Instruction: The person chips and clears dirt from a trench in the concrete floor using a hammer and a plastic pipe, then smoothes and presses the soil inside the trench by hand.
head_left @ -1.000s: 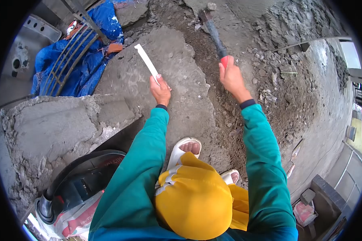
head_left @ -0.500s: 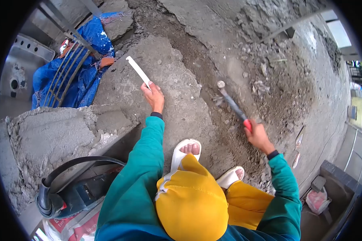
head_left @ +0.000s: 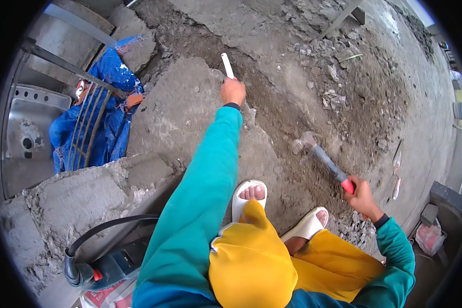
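Observation:
My left hand [head_left: 233, 91] is stretched forward over the edge of the broken concrete slab [head_left: 174, 108], its fingers wrapped round a thin white strip [head_left: 227, 65] that points away from me. On the right, my right hand [head_left: 362, 197] grips the red end of a hammer [head_left: 329, 163] with a dark handle. The hammer's head, slightly blurred, is over the strip of loose soil [head_left: 287, 123] beside the slab. Both hands are closed, and they are well apart.
A trowel [head_left: 397, 169] lies on the right. Blue tarp [head_left: 113, 72], a metal grille [head_left: 91, 120] and a steel sink [head_left: 28, 128] are at the left. A power tool [head_left: 115, 267] with a thick black cable stands at lower left. Rubble [head_left: 334, 100] lies ahead.
My left hand has moved right and forward with the white strip, which now points more straight ahead. My right hand has come down and right with the hammer. My right foot has shifted outward.

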